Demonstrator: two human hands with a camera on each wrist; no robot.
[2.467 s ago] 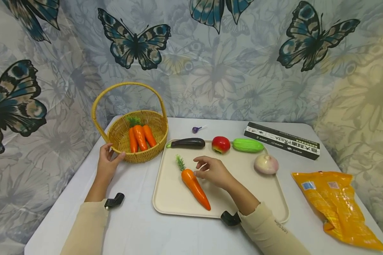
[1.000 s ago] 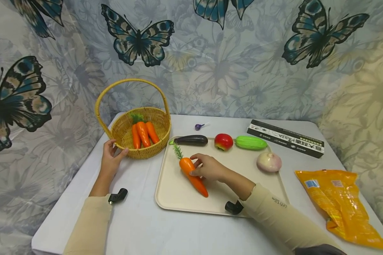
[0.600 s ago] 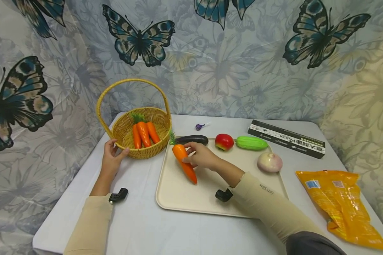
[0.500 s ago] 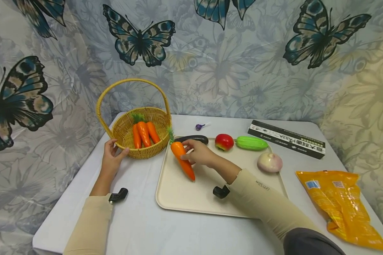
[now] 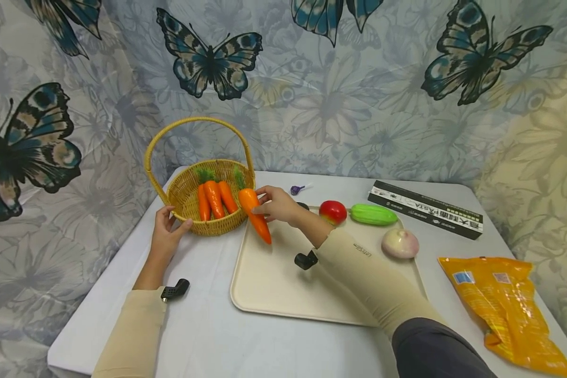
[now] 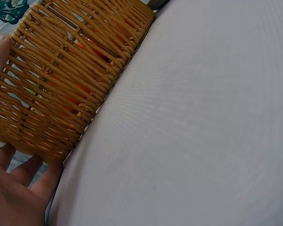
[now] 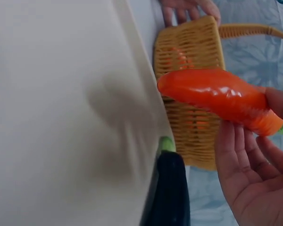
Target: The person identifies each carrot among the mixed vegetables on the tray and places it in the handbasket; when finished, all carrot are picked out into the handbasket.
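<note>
An orange carrot (image 5: pixel 255 215) hangs in my right hand (image 5: pixel 277 205), pinched between thumb and fingers, above the tray's left edge and beside the wicker basket (image 5: pixel 217 227). Its green top reaches over the basket's rim. In the right wrist view the carrot (image 7: pixel 212 92) lies across my fingers, clear of the tray. Inside the basket rest 3 more carrots (image 5: pixel 213 197). My left hand (image 5: pixel 164 231) holds the basket's front left side, thumb at the front and fingers round the side. In the left wrist view its fingertips touch the weave of the basket (image 6: pixel 75 80).
The cream tray (image 5: pixel 283 294) bears a red fruit (image 5: pixel 333 211), a green cucumber-like vegetable (image 5: pixel 373 214), an onion (image 5: pixel 400 243) and an eggplant (image 7: pixel 169 188). Behind it lies a purple lollipop (image 5: pixel 296 189). A black pasta box (image 5: pixel 425 209) and an orange bag (image 5: pixel 505 310) stand right.
My right hand has taken hold of the carrot on the tray, lifted it and carried it up and left to the basket. The left hand has stayed on the basket.
</note>
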